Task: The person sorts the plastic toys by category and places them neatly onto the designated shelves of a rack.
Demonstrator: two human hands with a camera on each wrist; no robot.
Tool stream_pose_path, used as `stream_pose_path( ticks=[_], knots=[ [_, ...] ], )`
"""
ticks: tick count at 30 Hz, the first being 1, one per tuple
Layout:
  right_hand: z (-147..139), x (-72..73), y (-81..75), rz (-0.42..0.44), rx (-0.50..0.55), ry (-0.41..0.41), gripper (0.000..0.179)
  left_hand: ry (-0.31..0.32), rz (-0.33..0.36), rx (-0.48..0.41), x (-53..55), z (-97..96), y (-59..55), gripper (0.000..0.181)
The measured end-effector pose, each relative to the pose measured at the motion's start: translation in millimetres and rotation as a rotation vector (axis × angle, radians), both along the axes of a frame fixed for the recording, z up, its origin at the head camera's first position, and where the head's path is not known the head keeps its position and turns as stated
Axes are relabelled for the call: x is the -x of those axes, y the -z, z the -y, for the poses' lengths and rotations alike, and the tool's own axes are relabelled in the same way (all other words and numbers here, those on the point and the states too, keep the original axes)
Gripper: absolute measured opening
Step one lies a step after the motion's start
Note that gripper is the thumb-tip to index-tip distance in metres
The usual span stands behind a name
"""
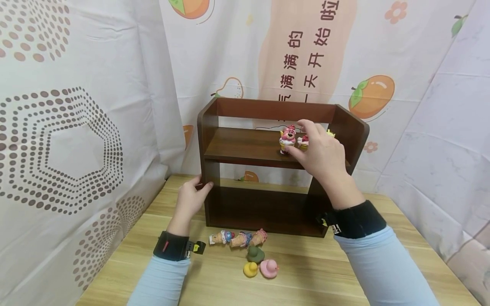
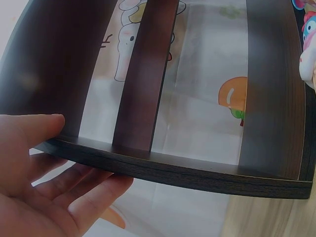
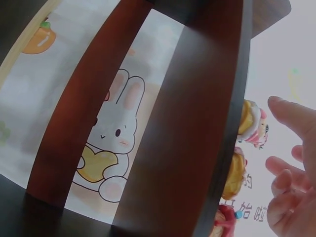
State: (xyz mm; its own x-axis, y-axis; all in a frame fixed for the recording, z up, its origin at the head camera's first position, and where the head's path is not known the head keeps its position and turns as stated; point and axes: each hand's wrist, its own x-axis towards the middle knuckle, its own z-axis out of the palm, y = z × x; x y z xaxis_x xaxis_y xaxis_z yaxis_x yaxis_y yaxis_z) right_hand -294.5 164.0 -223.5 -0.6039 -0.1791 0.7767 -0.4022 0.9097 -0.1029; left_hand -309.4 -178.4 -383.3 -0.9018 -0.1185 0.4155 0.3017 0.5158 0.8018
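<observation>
A dark brown two-tier shelf (image 1: 245, 144) stands on the table. My left hand (image 1: 191, 196) grips its left side panel, thumb on the inner face and fingers outside, as the left wrist view shows. On the upper board stands a pink bear figurine (image 1: 288, 137) in an ice-cream cone. My right hand (image 1: 324, 153) is beside it with thumb and fingers spread; the right wrist view shows a gap between hand and figurine (image 3: 254, 127). A red-topped figurine (image 1: 303, 142) and a green-headed one (image 1: 331, 133) stand farther right, partly hidden by that hand.
Three ice-cream-cone figurines (image 1: 240, 239) lie on the wooden table (image 1: 325, 272) in front of the shelf. Nearer are a dark green duck (image 1: 255, 254), a yellow duck (image 1: 250, 269) and a pink duck (image 1: 269, 268). Patterned curtain (image 1: 237, 55) hangs behind.
</observation>
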Motion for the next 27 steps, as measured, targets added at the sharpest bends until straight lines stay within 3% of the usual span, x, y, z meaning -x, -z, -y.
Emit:
stream_pose_path(
  ticks=[9, 21, 27],
  knots=[
    [-2, -11.4, 4.7, -0.015, 0.027, -0.076, 0.064, 0.0, -0.005, 0.001, 0.3, 0.5, 0.2, 0.046],
    [-8, -18.7, 25.3, -0.132, 0.066, -0.195, 0.062, 0.005, 0.007, 0.004, -0.2, -0.3, 0.2, 0.046],
    [-7, -22.7, 34.2, -0.12, 0.075, -0.246, 0.066, 0.001, 0.021, -0.001, -0.2, 0.2, -0.4, 0.048]
  ],
)
